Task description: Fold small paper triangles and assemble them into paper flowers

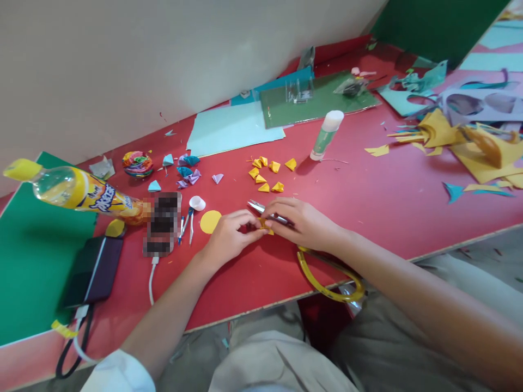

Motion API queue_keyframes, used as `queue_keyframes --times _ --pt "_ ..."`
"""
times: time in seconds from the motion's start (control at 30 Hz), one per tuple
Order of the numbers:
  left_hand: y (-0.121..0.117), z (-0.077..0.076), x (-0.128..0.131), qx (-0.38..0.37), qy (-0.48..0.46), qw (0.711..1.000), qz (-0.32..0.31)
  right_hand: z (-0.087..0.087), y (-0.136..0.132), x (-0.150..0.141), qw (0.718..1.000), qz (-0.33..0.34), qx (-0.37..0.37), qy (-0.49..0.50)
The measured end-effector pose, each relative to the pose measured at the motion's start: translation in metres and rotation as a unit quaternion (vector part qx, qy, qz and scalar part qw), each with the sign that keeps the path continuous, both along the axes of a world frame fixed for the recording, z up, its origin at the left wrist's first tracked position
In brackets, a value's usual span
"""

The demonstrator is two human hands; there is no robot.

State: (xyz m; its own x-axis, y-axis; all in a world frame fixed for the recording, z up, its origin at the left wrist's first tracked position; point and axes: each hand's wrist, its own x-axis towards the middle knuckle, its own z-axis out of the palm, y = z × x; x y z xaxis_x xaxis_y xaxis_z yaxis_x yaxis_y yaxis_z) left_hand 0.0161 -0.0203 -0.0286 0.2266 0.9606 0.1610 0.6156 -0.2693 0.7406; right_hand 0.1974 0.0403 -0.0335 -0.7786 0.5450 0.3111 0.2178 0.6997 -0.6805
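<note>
The tabletop (241, 286) is plain red; the pinched paper piece (271, 232) is golden yellow, much like the paper disc (209, 222). The ball (138, 164) swirls with many colours, the glue stick (327, 135) is green and white, and the yellow-orange bottle label (107, 197) carries dark blue lettering.

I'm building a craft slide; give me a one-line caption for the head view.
Left hand and right hand pinch yellow paper over a red table, near small folded yellow pieces.

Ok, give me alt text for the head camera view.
A person's left hand and right hand pinch a small yellow paper piece over a red table. Beyond them lie folded yellow pieces, with a white-capped glue stick standing to the right and a yellow-capped bottle at the picture's left.
</note>
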Motion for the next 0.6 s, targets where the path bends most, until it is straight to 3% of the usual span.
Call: queue_keyframes --times 0.1,0.2,0.33,0.4,0.5,0.6 --pt "-0.0006 -0.0009 -0.0003 0.023 -0.004 1.000 -0.020 0.0009 0.0014 0.0005 0.992 -0.021 -0.122 0.006" --pt "-0.0006 -0.0027 -0.0005 0.056 -0.014 0.998 -0.030 -0.0002 0.0039 0.0008 0.971 0.014 -0.238 0.018" --pt "0.0003 -0.0029 -0.0003 0.064 -0.065 0.996 -0.014 -0.0007 0.0047 0.0000 0.948 0.031 -0.312 0.054" --pt "0.0006 -0.0018 -0.0001 0.025 -0.104 0.994 0.024 -0.0007 0.0033 -0.0009 0.946 0.014 -0.317 0.063" --pt "0.0011 0.0000 -0.0004 -0.093 -0.161 0.980 0.075 -0.0011 0.0006 -0.0017 0.950 -0.038 -0.304 0.065" --pt "0.0018 0.0013 -0.0021 -0.196 -0.186 0.960 0.072 -0.0019 -0.0009 -0.0005 0.959 -0.055 -0.275 0.047"
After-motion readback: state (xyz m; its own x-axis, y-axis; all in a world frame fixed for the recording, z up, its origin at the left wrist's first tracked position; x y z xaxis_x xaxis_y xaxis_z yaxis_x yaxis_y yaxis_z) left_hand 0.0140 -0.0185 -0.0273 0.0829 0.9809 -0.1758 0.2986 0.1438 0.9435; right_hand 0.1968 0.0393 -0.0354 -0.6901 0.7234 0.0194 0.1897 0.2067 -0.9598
